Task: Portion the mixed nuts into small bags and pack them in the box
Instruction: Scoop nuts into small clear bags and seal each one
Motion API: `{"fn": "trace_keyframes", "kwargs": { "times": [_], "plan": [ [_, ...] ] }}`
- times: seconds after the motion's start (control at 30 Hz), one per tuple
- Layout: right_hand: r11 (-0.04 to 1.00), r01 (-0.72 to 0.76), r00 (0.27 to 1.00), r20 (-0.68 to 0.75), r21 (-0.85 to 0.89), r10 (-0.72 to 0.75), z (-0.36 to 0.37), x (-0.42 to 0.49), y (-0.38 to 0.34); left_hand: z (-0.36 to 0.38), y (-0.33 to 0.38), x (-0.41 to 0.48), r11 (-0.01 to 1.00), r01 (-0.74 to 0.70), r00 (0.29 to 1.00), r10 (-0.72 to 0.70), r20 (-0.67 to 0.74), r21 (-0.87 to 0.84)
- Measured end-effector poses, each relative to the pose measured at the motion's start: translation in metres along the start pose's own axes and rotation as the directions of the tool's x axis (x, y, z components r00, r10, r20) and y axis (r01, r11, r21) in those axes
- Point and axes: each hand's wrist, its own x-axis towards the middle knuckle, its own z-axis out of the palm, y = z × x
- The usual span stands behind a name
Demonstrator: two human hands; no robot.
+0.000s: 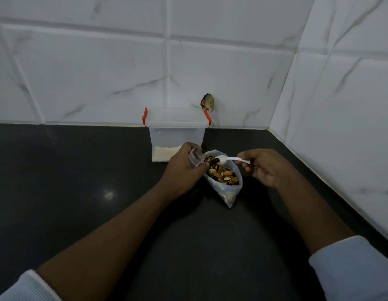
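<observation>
Dark desk (80, 170), white tiled wall (101, 72) behind. Lidded box (176, 131) stood centre frame. Just below, open nut bag (229, 192); left hand (182, 166) fingers pinched small bag (194, 158), right hand (264, 168) fingers gripped spoon (223, 159) over nuts (223, 175).

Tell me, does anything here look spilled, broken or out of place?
No nuts show loose on the counter; they are in the open nut bag. One oddity: a ragged brown-and-red patch on the tiled wall, just above the right clasp of the box. Chipped hole or something stuck there, I cannot tell.
</observation>
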Motion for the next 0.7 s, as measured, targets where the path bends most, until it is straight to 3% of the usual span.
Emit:
{"fn": "trace_keyframes", "kwargs": {
  "times": [0.3, 0.53, 0.7],
  "plan": [
    [0.992, -0.057, 0.997, 0.062, 0.115, 0.050, 0.000, -0.002, -0.002, 0.000, 0.000, 0.000, 1.000, -0.002, 1.000, 0.002, 0.002, 0.001],
    [0.980, 0.144, 0.965, 0.202, 0.136, -0.170, 0.006, -0.020, -0.011, 0.000, -0.002, 0.000, 1.000, -0.003, 1.000, 0.003, -0.003, -0.012],
    [0.926, 0.376, 0.865, 0.349, 0.026, -0.361, 0.018, -0.030, -0.009, 0.001, -0.004, -0.001, 0.998, -0.021, 1.000, 0.021, -0.011, -0.059]
  ]
}}
